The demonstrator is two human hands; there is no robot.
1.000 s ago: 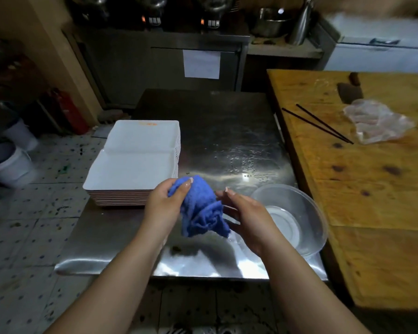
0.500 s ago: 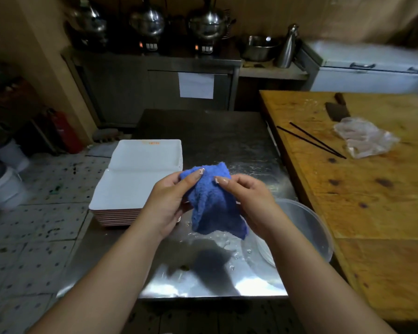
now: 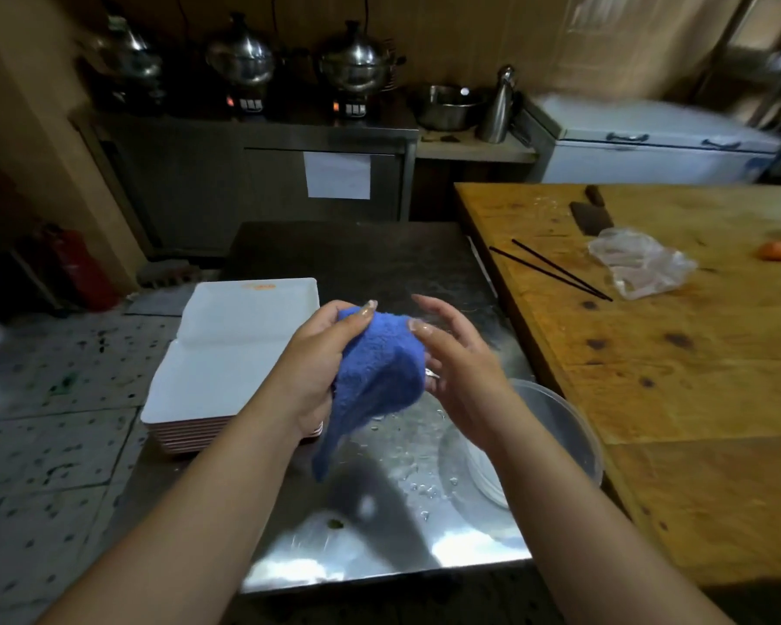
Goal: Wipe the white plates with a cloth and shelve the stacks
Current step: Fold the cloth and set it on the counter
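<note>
The right hand (image 3: 463, 372), which pinched the blue cloth (image 3: 375, 376) half a second ago, now has its fingers spread, only the thumb tip touching the cloth's top edge. The left hand (image 3: 321, 367) now grips it alone, with a tail drooping below the grip.

The cloth (image 3: 379, 372) is bright blue. The plates (image 3: 226, 354) are white with pinkish stacked edges and what looks like a small orange mark. The bench (image 3: 379, 263) is shiny grey steel, the floor (image 3: 50, 399) pale with dark speckles.

Bare forearms, no sleeves; hands (image 3: 321, 367) with long glossy nails.
</note>
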